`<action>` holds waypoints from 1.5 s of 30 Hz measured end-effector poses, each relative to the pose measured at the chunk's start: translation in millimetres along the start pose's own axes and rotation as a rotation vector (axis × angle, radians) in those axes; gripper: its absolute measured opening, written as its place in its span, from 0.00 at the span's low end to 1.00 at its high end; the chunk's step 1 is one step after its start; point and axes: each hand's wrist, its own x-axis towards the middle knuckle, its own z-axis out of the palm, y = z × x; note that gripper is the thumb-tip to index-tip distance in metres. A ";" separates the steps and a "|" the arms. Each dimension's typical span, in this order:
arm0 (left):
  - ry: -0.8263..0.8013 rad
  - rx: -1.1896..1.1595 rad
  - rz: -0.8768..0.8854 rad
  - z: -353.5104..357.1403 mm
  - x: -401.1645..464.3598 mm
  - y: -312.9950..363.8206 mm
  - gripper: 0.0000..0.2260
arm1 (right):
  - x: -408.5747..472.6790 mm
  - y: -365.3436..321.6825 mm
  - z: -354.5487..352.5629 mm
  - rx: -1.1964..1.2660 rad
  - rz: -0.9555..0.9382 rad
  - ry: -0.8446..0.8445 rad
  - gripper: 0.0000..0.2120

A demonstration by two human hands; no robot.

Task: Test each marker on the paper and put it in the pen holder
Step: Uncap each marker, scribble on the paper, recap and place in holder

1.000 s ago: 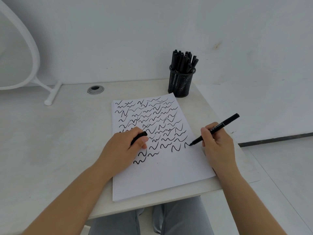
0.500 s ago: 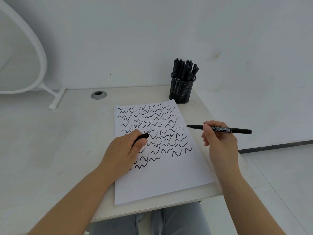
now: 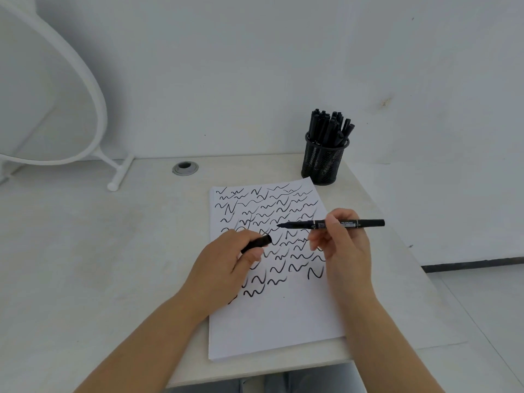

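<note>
1. Far left, on the pale matte desk (image 3: 85,251): a round white-framed mirror (image 3: 56,80) on a tubular stand, tilted back toward the wall.
2. Just right of the stand's foot: a round grey cable grommet (image 3: 185,168) set flush in the desk top.
3. Centre: a thin stack of white paper (image 3: 278,321), lying flat and turned slightly, its near edge close to the desk front. Covered over the upper two thirds with rows of black wavy and zigzag marker strokes; lower third blank and smooth.
4. Over the left side of the paper: left hand (image 3: 224,265), fingers curled round a short black marker cap (image 3: 256,243), pinched with the thumb, open end pointing right. Heel of the hand low over the sheet; contact with it cannot be told.
5. Right of that, raised above the strokes: right hand (image 3: 344,251), thumb and fingers pinching a slim black marker (image 3: 329,224) near mid-barrel. Held level, uncapped tip pointing left toward the cap, clear of the paper; printed white label along the matte barrel, wording too small to read. Tip and cap near each other, not touching.
6. Back right corner of the desk, just beyond the top right corner of the paper: a black wire-mesh cylindrical pen holder (image 3: 323,163), upright, packed with capped black markers (image 3: 330,127) standing on end and leaning slightly right.
7. Further right, past the desk edge: pale floor with a dark strip (image 3: 470,263) along the base of the wall.
</note>
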 end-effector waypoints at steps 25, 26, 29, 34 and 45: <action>0.027 0.055 0.082 -2.4 1.7 7.7 0.15 | -10.6 -1.3 3.3 -0.286 0.034 -0.290 0.08; 0.034 0.040 0.090 -2.4 1.4 8.0 0.16 | -11.1 -1.6 3.0 -0.255 0.047 -0.285 0.07; 0.045 -0.007 0.097 -2.2 0.4 9.8 0.17 | -12.7 -1.8 2.5 -0.193 0.068 -0.279 0.05; 0.059 -0.037 0.070 -2.2 0.7 10.4 0.19 | -12.5 0.3 3.7 -0.224 0.067 -0.277 0.04; -0.039 -0.282 -0.062 -4.1 1.6 15.0 0.10 | -16.0 0.5 6.1 -0.234 0.028 -0.324 0.07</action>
